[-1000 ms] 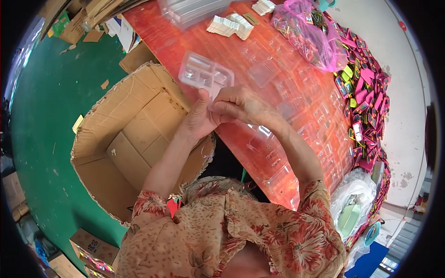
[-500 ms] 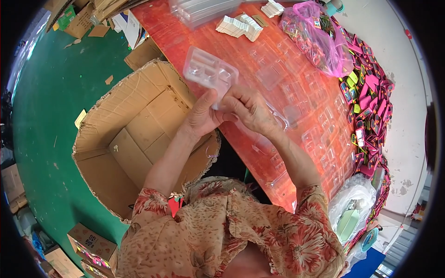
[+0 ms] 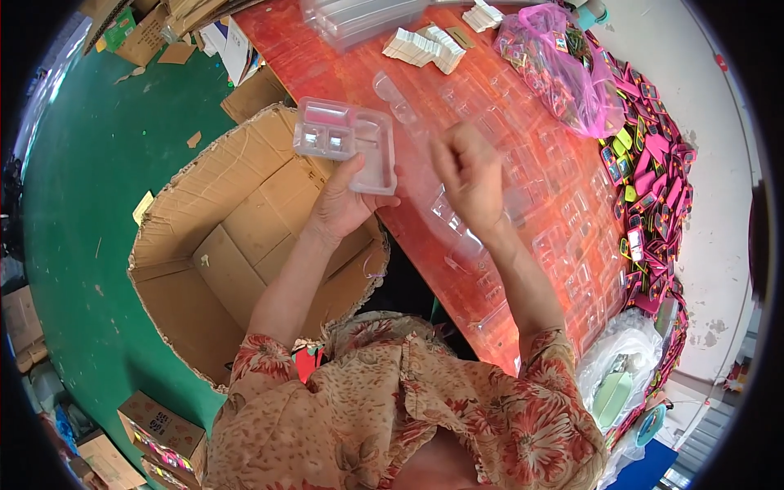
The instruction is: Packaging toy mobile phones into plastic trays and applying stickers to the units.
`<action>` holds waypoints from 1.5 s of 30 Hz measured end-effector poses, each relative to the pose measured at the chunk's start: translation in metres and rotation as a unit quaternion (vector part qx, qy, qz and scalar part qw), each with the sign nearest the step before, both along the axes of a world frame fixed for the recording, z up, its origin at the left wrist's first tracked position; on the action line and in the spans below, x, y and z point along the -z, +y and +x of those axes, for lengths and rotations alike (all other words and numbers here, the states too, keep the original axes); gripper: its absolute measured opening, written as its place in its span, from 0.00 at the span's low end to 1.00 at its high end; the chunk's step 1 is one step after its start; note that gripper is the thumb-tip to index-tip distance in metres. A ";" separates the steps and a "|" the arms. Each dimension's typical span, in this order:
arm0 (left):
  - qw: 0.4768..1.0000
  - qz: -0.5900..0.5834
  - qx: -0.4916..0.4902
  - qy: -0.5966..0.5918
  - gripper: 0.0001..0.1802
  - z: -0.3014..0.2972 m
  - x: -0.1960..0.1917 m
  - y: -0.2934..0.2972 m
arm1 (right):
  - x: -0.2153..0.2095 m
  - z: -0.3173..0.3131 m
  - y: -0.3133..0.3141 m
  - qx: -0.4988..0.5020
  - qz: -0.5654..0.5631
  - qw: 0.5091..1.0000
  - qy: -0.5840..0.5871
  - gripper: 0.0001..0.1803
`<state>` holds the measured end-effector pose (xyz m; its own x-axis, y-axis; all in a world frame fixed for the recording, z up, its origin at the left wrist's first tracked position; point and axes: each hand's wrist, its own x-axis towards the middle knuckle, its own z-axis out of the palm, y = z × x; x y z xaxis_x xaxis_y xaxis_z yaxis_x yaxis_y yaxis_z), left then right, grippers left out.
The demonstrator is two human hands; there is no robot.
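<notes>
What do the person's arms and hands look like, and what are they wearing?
Both hands, left and right, are bare: no gloves, and no rings or watch that I can make out. The forearms are bare too. Short sleeves of a tan blouse with red flowers end above the elbows.

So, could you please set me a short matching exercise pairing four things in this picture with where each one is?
Things:
1. clear plastic tray
2. open cardboard box
3. pink plastic bag
4. stack of white cards

Places:
a. on the green floor, left of the table
b. far end of the table, left of the bag
c. in the left hand
d. upper right of the red table

Pairs: 1-c, 2-a, 3-d, 4-b
</notes>
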<state>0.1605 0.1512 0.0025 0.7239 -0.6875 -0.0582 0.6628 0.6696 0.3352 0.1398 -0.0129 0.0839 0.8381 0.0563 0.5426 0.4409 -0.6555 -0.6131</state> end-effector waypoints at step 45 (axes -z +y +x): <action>0.624 0.759 0.092 -0.160 0.35 0.189 -0.011 0.083 | 0.009 -0.063 -0.055 0.041 -0.171 0.958 0.227 0.07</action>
<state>0.3497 0.2346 0.0136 0.7827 -0.0882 -0.6162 0.4181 -0.6588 0.6254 0.0765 -0.0675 0.0749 0.9925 0.0901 0.0823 0.1184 -0.8736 -0.4720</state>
